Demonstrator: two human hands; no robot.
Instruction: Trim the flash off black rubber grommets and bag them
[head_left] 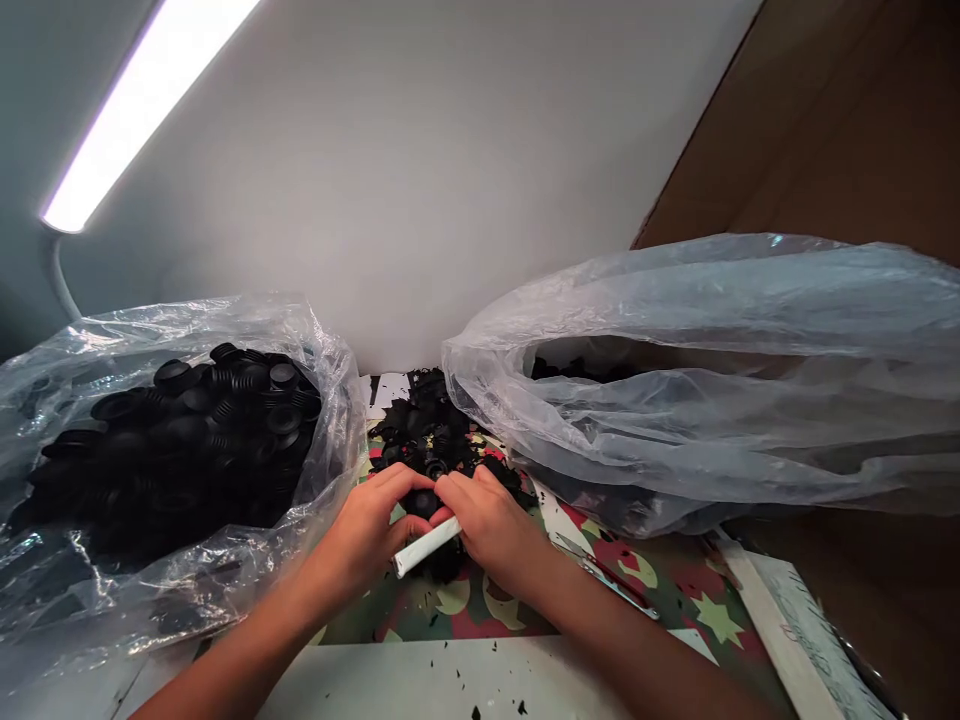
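My left hand (381, 512) pinches a round black plug (425, 503) between thumb and forefinger, over the middle of the table. Against it, my right hand (484, 518) is closed on a slim tool with a white handle (424, 549). The handle's end points down and toward me. The tool's working end is hidden by my fingers. Just behind my hands lies a heap of black scraps (431, 415), and another black ring-shaped piece (436, 468) shows among them.
On the left, a clear plastic bag (330, 400) holds many ribbed black plugs (217, 430). Another clear bag (675, 430) gapes on the right, black pieces inside, before a cardboard box (840, 130). Scissors (607, 578) lie on the patterned cover (679, 575). A lamp (142, 110) glows upper left.
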